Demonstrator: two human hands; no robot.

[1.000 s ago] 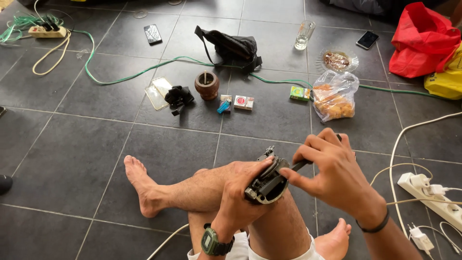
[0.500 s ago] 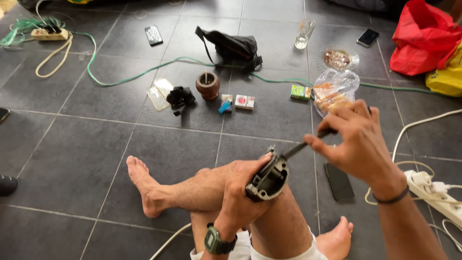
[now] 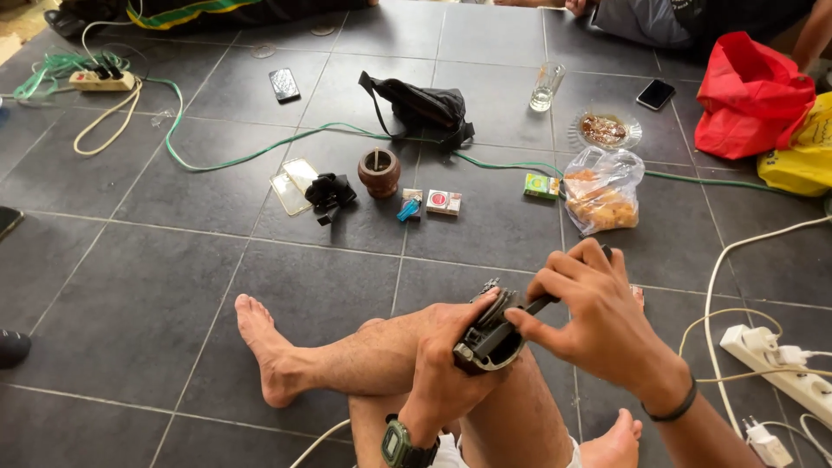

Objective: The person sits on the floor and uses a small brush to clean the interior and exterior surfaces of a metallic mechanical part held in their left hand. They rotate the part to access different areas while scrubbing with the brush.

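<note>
Currently, the left hand (image 3: 446, 368) is gripping a dark metal part (image 3: 492, 329) above the bent knee (image 3: 381, 334), fingers closed around it. The right hand (image 3: 598, 316) is pinching a thin black tool (image 3: 542, 303) touching that part.

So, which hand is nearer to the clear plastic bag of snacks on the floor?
Right. The right hand is just below the bag; the left hand is lower and further left.

Beyond the two hands – left hand (image 3: 446, 368), right hand (image 3: 598, 316) – lie three phones (image 3: 284, 84) (image 3: 656, 94) (image 3: 7, 221), two power strips (image 3: 102, 80) (image 3: 784, 364), two small boxes (image 3: 444, 202) (image 3: 542, 185), one glass (image 3: 547, 87) – and one red bag (image 3: 750, 95).
</note>
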